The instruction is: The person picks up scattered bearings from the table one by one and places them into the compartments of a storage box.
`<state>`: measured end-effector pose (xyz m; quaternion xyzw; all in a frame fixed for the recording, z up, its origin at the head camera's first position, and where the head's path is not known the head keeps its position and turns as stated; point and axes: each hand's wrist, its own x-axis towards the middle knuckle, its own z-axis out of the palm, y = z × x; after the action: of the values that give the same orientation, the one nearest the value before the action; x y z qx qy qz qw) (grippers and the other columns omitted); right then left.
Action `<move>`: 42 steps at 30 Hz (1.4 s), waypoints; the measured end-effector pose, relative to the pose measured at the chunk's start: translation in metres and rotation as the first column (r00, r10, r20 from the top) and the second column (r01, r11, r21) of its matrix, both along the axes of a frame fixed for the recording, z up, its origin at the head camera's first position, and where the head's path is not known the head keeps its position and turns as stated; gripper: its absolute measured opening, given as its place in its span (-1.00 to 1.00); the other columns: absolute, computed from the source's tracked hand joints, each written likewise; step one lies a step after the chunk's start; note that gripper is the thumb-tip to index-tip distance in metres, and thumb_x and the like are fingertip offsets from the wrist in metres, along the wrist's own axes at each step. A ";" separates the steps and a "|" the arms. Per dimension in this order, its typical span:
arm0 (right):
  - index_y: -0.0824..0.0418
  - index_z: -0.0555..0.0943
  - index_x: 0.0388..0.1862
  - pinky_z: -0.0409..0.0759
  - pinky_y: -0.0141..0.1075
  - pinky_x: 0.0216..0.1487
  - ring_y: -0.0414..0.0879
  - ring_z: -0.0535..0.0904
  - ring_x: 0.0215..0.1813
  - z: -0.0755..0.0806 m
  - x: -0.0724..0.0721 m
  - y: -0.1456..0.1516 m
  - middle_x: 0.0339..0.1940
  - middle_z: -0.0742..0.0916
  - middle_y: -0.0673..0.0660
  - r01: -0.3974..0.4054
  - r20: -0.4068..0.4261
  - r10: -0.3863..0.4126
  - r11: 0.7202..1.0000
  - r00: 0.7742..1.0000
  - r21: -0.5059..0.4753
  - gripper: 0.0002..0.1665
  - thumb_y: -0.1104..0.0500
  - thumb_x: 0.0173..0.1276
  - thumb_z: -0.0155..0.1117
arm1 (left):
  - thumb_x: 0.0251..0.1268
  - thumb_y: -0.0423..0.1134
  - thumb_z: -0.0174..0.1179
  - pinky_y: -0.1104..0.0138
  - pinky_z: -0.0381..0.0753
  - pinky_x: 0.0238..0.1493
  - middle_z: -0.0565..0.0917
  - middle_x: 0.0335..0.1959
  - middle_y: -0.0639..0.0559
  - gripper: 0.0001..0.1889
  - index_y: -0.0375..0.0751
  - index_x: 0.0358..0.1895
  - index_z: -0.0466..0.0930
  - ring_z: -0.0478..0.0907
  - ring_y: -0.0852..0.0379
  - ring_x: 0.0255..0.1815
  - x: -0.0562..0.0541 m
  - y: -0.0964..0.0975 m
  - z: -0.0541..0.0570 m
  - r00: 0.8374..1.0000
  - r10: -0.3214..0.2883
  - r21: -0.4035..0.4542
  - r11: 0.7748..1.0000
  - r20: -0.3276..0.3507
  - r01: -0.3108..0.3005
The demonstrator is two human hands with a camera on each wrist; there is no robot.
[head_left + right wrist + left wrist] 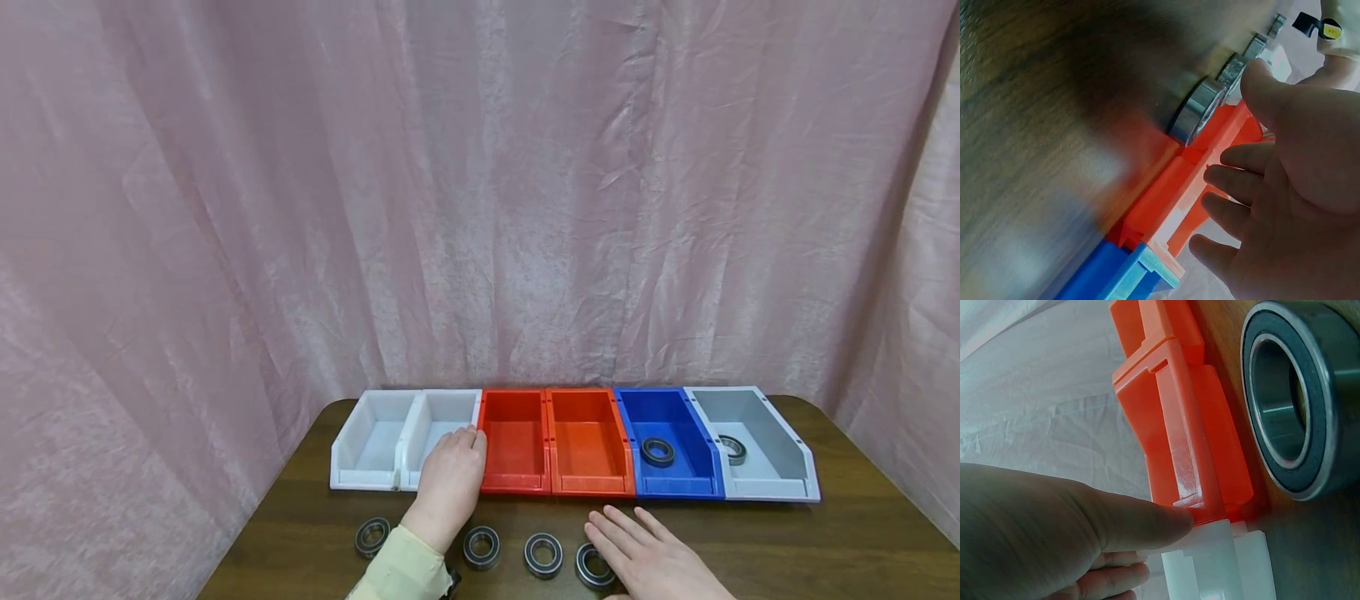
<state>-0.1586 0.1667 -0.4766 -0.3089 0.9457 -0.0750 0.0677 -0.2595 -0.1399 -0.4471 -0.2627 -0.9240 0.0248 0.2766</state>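
Observation:
In the head view my left hand point(452, 471) reaches over the front of the second white bin point(440, 414), its fingertips by the wall shared with the red bin point(515, 482). The left wrist view shows its thumb straight at the bins' front edge and its other fingers loosely bent, with nothing visible in them. My right hand point(651, 557) is spread with straight fingers beside the rightmost bearing point(581, 570) on the table, its index finger partly covering that bearing in the head view. Other bearings stand in the row: one point(555, 556), another point(493, 547) and a left one point(360, 538).
Bins stand side by side: a white one point(365, 479), an orange-red one point(588, 483), a blue one point(682, 485) and a grey one point(776, 487). A bearing point(670, 454) lies in the blue bin, another point(738, 450) in the grey. Behind hangs a pink curtain point(525, 208).

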 end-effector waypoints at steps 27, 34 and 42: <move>0.06 0.48 0.68 0.37 0.24 0.62 0.12 0.41 0.67 -0.015 -0.004 -0.005 0.67 0.53 -0.01 0.001 0.038 -0.003 0.998 0.999 0.056 0.15 -0.64 0.35 0.21 | 0.23 -0.37 0.63 0.12 0.76 0.22 0.82 0.09 -0.23 -0.57 -0.36 0.15 0.76 0.75 -0.08 0.01 -0.002 -0.001 -0.004 1.000 0.010 -0.016 1.000 0.009 -0.010; 0.09 0.50 0.67 0.36 0.25 0.62 0.15 0.41 0.67 -0.011 -0.007 -0.007 0.66 0.55 0.03 0.002 0.031 -0.003 0.999 1.000 0.046 0.18 -0.65 0.31 0.24 | 0.24 -0.37 0.62 0.11 0.76 0.24 0.82 0.10 -0.22 -0.57 -0.36 0.16 0.76 0.76 -0.07 0.03 -0.001 0.000 -0.003 1.000 0.018 -0.020 1.000 0.017 -0.018; 0.19 0.57 0.58 0.43 0.22 0.58 0.15 0.48 0.61 -0.010 -0.008 -0.011 0.58 0.62 0.15 -0.014 -0.047 0.018 0.996 0.999 0.089 0.01 -0.50 0.46 0.25 | 0.21 -0.35 0.64 0.14 0.77 0.18 0.83 0.07 -0.21 -0.55 -0.35 0.15 0.77 0.75 -0.06 -0.03 -0.002 0.000 -0.002 1.000 0.014 -0.009 1.000 0.012 -0.013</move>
<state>-0.1667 0.1560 -0.4869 -0.3148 0.9470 -0.0250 0.0591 -0.2613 -0.1401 -0.4495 -0.2579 -0.9274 0.0292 0.2695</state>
